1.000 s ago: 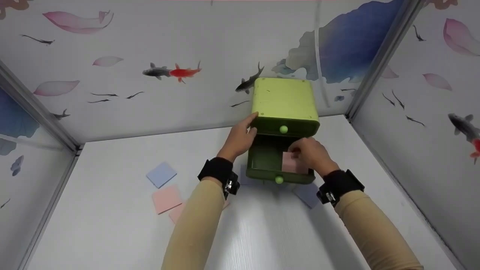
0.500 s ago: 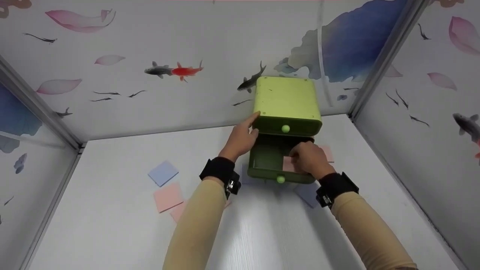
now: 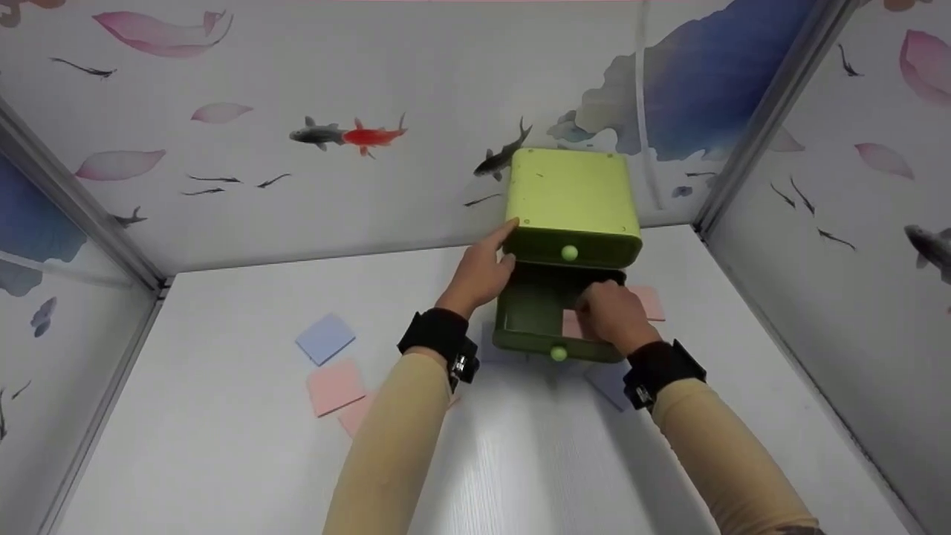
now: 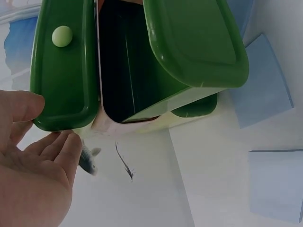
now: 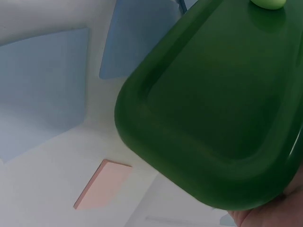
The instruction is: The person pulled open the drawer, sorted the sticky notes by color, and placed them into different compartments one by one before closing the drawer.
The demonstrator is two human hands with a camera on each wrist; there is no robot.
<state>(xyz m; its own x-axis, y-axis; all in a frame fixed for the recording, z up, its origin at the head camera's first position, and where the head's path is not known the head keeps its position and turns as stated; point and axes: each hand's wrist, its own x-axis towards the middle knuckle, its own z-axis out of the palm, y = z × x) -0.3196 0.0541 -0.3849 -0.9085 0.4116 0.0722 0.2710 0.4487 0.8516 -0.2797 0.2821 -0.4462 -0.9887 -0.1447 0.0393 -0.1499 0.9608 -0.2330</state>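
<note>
A light-green two-drawer cabinet (image 3: 572,189) stands by the back wall, its upper drawer closed and its lower drawer (image 3: 531,308) pulled out. Against the cabinet's left front corner rests my left hand (image 3: 479,275). In the left wrist view its thumb touches the upper drawer front and its rather straight fingers touch the side. My right hand (image 3: 617,316) reaches into the lower drawer with curled fingers, holding a pink square card (image 3: 576,325). Much of that card is behind the hand. The drawer front (image 5: 208,99) hides most of the hand in the right wrist view.
On the white table (image 3: 245,416), a blue card (image 3: 325,339) and pink cards (image 3: 336,386) lie to the left. Another pink card (image 3: 648,303) lies right of the drawer. Blue cards (image 3: 611,385) lie near and partly beneath the drawer. Printed walls (image 3: 371,59) surround the table.
My right hand has moved slightly lower with the pink card, further into the drawer. Another pink card has come into view behind it. The left hand keeps its place on the cabinet.
</note>
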